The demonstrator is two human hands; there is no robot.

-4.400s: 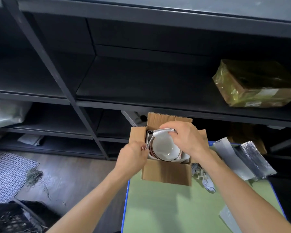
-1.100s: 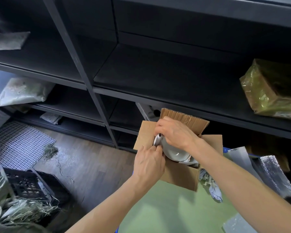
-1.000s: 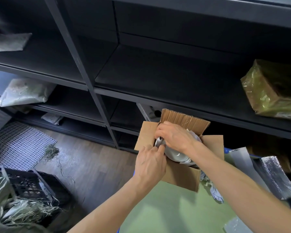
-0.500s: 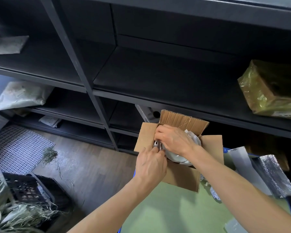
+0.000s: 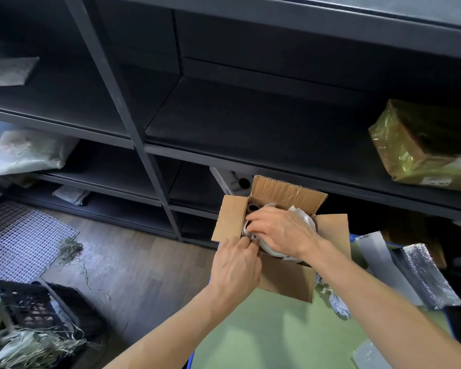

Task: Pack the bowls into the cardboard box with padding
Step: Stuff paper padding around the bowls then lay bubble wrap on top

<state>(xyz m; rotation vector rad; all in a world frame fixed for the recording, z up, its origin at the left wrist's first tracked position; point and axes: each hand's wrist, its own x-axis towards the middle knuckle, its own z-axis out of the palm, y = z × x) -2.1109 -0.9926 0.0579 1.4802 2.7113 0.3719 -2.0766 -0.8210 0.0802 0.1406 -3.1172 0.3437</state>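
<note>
Two hands meet over the open cardboard box (image 5: 282, 278) in the head view, the only view given. That box stands on the far left corner of the green bench (image 5: 277, 334), its flaps spread outward. The right hand (image 5: 282, 233) lies flat across the top of the white bowls (image 5: 269, 249) inside, fingers curled over their left edge and pressing on silvery padding (image 5: 246, 230) tucked between the bowls and the left wall of the box. The left hand (image 5: 237, 265) comes in from below, its fingertips pinched together on the same strip of padding at the box's near left corner. More crumpled white wrapping (image 5: 301, 214) shows behind the right hand, at the far side of the box. How many bowls sit in the box cannot be told.

Just right of the box, on the bench, lie folded sheets of foil bubble wrap (image 5: 421, 275) and some crumpled paper (image 5: 336, 299). Behind the bench runs dark metal shelving (image 5: 250, 123), with a parcel wrapped in yellowish film (image 5: 421, 147) on a shelf at the right. A black crate (image 5: 35, 307) with straw stands on the wooden floor at the lower left.
</note>
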